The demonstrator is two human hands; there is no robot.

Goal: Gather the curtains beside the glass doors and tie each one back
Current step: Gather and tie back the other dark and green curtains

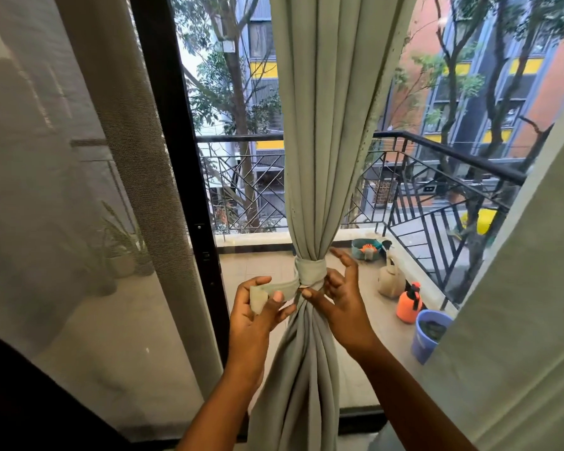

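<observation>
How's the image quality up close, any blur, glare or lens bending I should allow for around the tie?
Head view: even daylight from outside, no glare on the grey-green gathered curtain or its matching fabric tie band; left hand and right hand are fairly sharp; wide-angle bending curves the black door frame; the sheer mesh curtain hazes the left.

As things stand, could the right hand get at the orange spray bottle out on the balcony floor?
Probably not. The orange spray bottle seems to stand beyond the glass door pane, on the balcony side, while the right hand is indoors at the grey-green fabric tie-back band around the gathered curtain.
</observation>
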